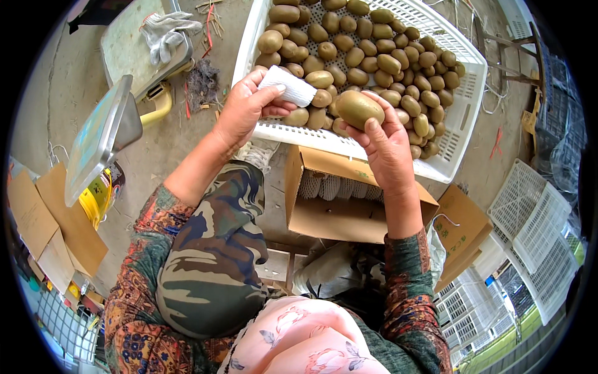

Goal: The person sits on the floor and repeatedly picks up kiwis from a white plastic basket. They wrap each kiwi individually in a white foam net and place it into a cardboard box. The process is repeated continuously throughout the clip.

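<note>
My left hand grips a flattened white foam net sleeve, thumb on top. My right hand holds one brown-green kiwifruit just to the right of the sleeve, thumb against its side. Both are over the near part of a white plastic crate holding several kiwifruit. Below, between my arms, an open cardboard box has white net sleeves inside, in a row; whether each contains fruit I cannot tell.
At left are a metal scale, a pair of gloves on a pale platform, and cardboard. More cardboard and stacked white crates stand at right. My camouflage-clad leg is below my left arm.
</note>
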A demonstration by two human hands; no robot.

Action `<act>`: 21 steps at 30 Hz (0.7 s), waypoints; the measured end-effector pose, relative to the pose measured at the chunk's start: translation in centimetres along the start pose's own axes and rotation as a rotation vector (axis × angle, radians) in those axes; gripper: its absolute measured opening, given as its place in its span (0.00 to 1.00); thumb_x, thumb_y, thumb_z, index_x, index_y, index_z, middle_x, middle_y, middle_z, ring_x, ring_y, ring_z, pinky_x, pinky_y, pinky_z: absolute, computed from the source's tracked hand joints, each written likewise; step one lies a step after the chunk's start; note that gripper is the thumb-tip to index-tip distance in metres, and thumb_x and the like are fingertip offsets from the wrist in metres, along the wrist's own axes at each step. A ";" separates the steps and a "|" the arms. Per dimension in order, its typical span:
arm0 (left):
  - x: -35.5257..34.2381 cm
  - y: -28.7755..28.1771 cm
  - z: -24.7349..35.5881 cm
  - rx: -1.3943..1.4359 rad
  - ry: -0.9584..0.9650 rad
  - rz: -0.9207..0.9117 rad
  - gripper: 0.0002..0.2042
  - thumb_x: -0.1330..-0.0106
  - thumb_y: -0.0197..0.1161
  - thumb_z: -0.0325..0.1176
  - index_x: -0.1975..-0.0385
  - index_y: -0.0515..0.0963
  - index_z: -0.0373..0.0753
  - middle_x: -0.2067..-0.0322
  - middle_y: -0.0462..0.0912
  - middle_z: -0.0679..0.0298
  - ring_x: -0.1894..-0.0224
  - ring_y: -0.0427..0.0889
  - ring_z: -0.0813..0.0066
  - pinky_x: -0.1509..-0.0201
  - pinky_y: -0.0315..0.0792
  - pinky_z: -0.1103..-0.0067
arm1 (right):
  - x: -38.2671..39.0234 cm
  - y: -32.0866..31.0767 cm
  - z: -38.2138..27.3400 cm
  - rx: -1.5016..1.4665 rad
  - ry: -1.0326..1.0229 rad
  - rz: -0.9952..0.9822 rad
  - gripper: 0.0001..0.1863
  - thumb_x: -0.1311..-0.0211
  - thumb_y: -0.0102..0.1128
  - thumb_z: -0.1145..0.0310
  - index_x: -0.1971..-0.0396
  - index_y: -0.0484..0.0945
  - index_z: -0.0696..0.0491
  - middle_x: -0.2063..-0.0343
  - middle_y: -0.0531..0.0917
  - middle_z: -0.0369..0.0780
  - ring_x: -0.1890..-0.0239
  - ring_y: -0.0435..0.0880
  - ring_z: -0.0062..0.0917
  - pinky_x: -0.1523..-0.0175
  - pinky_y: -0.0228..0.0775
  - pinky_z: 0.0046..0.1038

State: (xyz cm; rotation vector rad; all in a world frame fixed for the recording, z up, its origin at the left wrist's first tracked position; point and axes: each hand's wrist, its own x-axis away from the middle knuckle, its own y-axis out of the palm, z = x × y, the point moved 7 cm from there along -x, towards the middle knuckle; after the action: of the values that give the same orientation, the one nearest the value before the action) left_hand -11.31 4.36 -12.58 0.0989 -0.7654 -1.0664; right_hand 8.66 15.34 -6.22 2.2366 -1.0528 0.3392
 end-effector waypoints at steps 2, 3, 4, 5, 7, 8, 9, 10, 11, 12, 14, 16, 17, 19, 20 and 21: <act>0.7 0.9 0.3 0.040 -0.056 -0.017 0.13 0.28 0.58 0.31 0.49 0.73 0.32 0.58 0.85 0.56 0.61 0.88 0.74 0.58 0.84 0.81 | 0.8 0.4 0.2 -0.020 -0.027 0.013 0.26 0.33 0.65 0.68 0.39 0.69 0.60 0.43 0.77 0.45 0.44 0.81 0.31 0.40 0.79 0.32; 1.1 1.4 0.3 0.059 -0.084 -0.024 0.13 0.28 0.58 0.31 0.49 0.72 0.31 0.58 0.85 0.55 0.61 0.88 0.73 0.59 0.84 0.81 | 1.1 0.6 0.3 0.008 -0.030 0.031 0.26 0.32 0.65 0.67 0.39 0.69 0.61 0.44 0.77 0.45 0.45 0.82 0.31 0.40 0.79 0.32; 1.5 1.7 0.3 0.061 -0.101 -0.016 0.17 0.29 0.60 0.31 0.45 0.72 0.32 0.56 0.85 0.54 0.61 0.88 0.71 0.60 0.84 0.81 | 1.4 0.6 0.3 0.036 -0.033 0.049 0.26 0.32 0.65 0.66 0.39 0.68 0.61 0.44 0.78 0.45 0.46 0.82 0.32 0.41 0.79 0.32; 1.8 2.0 0.5 0.059 -0.101 -0.014 0.16 0.29 0.59 0.31 0.45 0.73 0.33 0.55 0.85 0.54 0.60 0.88 0.71 0.60 0.84 0.81 | 1.6 0.6 0.5 0.036 -0.011 0.042 0.26 0.31 0.64 0.65 0.39 0.68 0.62 0.45 0.79 0.45 0.47 0.83 0.32 0.42 0.80 0.32; 2.3 2.4 0.6 0.056 -0.102 -0.008 0.16 0.29 0.59 0.31 0.45 0.73 0.33 0.55 0.85 0.54 0.59 0.88 0.70 0.60 0.84 0.81 | 2.1 0.4 0.8 0.037 0.034 0.027 0.27 0.31 0.63 0.64 0.39 0.68 0.62 0.47 0.80 0.46 0.50 0.85 0.33 0.43 0.80 0.31; 2.5 2.6 0.7 0.063 -0.116 -0.011 0.16 0.29 0.59 0.31 0.45 0.73 0.33 0.55 0.85 0.54 0.58 0.88 0.70 0.60 0.84 0.81 | 2.3 0.4 1.0 0.024 0.020 0.035 0.26 0.30 0.61 0.63 0.39 0.68 0.63 0.48 0.81 0.46 0.53 0.86 0.33 0.46 0.81 0.31; 2.7 2.7 0.7 0.069 -0.130 -0.013 0.15 0.28 0.59 0.32 0.45 0.74 0.34 0.54 0.85 0.55 0.58 0.88 0.70 0.60 0.84 0.81 | 2.5 0.4 1.0 0.009 0.016 0.049 0.26 0.30 0.62 0.64 0.40 0.69 0.62 0.48 0.81 0.46 0.52 0.86 0.32 0.45 0.80 0.31; 2.9 2.8 0.6 0.076 -0.144 -0.015 0.15 0.28 0.59 0.32 0.45 0.74 0.34 0.54 0.85 0.55 0.57 0.88 0.69 0.60 0.84 0.81 | 2.8 0.5 0.9 -0.006 0.013 0.061 0.25 0.31 0.63 0.65 0.40 0.69 0.62 0.48 0.81 0.45 0.50 0.85 0.31 0.43 0.79 0.31; 3.2 2.9 0.7 0.079 -0.130 -0.013 0.14 0.27 0.58 0.33 0.46 0.74 0.34 0.54 0.85 0.56 0.57 0.88 0.70 0.60 0.84 0.81 | 3.0 0.7 1.2 -0.027 0.009 0.068 0.25 0.31 0.63 0.66 0.40 0.69 0.62 0.47 0.81 0.45 0.49 0.84 0.31 0.42 0.78 0.31; 3.4 3.2 0.8 0.083 -0.116 -0.010 0.14 0.26 0.57 0.33 0.46 0.75 0.34 0.54 0.85 0.57 0.57 0.88 0.71 0.60 0.84 0.82 | 3.3 1.2 1.0 0.035 -0.044 0.064 0.25 0.33 0.65 0.67 0.40 0.70 0.62 0.47 0.80 0.44 0.48 0.83 0.29 0.40 0.76 0.30; 3.7 3.7 1.0 0.059 -0.088 -0.014 0.13 0.24 0.56 0.34 0.46 0.75 0.35 0.53 0.85 0.59 0.57 0.88 0.72 0.60 0.83 0.83 | 4.2 2.3 0.5 0.161 -0.150 0.062 0.26 0.35 0.67 0.70 0.40 0.70 0.61 0.47 0.80 0.43 0.46 0.81 0.27 0.37 0.73 0.30; 3.8 3.9 1.0 0.053 -0.066 -0.046 0.13 0.24 0.56 0.34 0.45 0.75 0.35 0.53 0.85 0.59 0.57 0.88 0.72 0.60 0.83 0.83 | 4.2 3.9 0.5 0.157 -0.173 0.012 0.28 0.38 0.70 0.73 0.40 0.71 0.61 0.46 0.80 0.42 0.42 0.78 0.25 0.34 0.69 0.29; 3.9 3.9 1.0 0.053 -0.054 -0.060 0.13 0.24 0.56 0.34 0.45 0.74 0.35 0.53 0.85 0.59 0.57 0.88 0.72 0.60 0.83 0.83 | 4.1 4.4 0.5 0.192 -0.197 -0.003 0.28 0.39 0.70 0.73 0.40 0.71 0.61 0.45 0.80 0.42 0.41 0.78 0.25 0.34 0.69 0.29; 3.9 3.7 0.8 -0.007 -0.029 -0.049 0.14 0.25 0.57 0.35 0.47 0.76 0.35 0.54 0.85 0.61 0.57 0.87 0.73 0.59 0.82 0.82 | 3.9 4.5 0.9 0.168 -0.152 -0.011 0.27 0.37 0.70 0.70 0.40 0.72 0.61 0.46 0.80 0.42 0.41 0.77 0.26 0.34 0.68 0.30; 3.9 3.6 0.8 -0.041 -0.016 -0.045 0.14 0.25 0.58 0.36 0.47 0.77 0.35 0.54 0.85 0.61 0.57 0.87 0.74 0.58 0.82 0.82 | 3.7 4.6 1.1 0.156 -0.129 -0.016 0.27 0.37 0.69 0.69 0.41 0.72 0.62 0.46 0.80 0.42 0.41 0.77 0.26 0.33 0.67 0.31; 4.0 3.6 0.8 -0.076 -0.002 -0.041 0.14 0.25 0.58 0.36 0.48 0.77 0.35 0.55 0.85 0.62 0.57 0.87 0.74 0.58 0.82 0.82 | 3.5 4.7 1.1 0.069 -0.108 -0.028 0.27 0.36 0.69 0.66 0.41 0.72 0.62 0.46 0.80 0.42 0.41 0.77 0.26 0.33 0.67 0.31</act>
State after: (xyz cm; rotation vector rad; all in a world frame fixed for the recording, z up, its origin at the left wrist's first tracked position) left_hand -8.12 3.13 -8.35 0.0493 -0.7265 -1.1332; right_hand 7.32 10.33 -3.34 2.3517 -1.0800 0.2485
